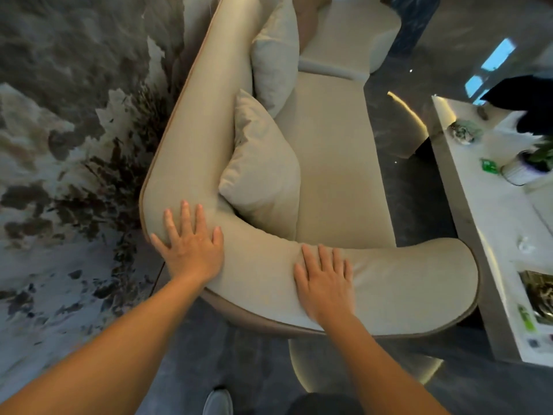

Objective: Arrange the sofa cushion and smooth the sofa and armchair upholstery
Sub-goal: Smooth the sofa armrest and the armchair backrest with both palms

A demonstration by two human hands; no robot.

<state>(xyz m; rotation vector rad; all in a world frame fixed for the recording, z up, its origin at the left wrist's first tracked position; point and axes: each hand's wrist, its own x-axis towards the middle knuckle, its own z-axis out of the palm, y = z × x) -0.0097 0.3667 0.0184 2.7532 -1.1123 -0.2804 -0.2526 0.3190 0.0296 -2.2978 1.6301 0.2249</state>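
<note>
Both hands are lying flat, palms down, on the padded top of the beige sofa (329, 163), seen from above and behind its curved end.

Left hand (191, 244): it is pressing on the rounded corner where the backrest turns into the arm; fingers (185, 215) spread apart, thumb out toward the cushion side, gripping nothing.

Right hand (324, 283): it is resting further along the arm rail, fingers nearly together and extended, thumb slightly out, also gripping nothing.

Near cushion (263, 172): it is leaning upright in the inner corner of the seat, touching the backrest, just beyond the left hand. A second cushion (276, 52) is leaning on the backrest further along.

A white desk (484, 235) is standing to the right of the sofa, carrying small items and a potted plant (535, 160). A shoe (217, 402) is showing at the bottom edge on the dark floor.
</note>
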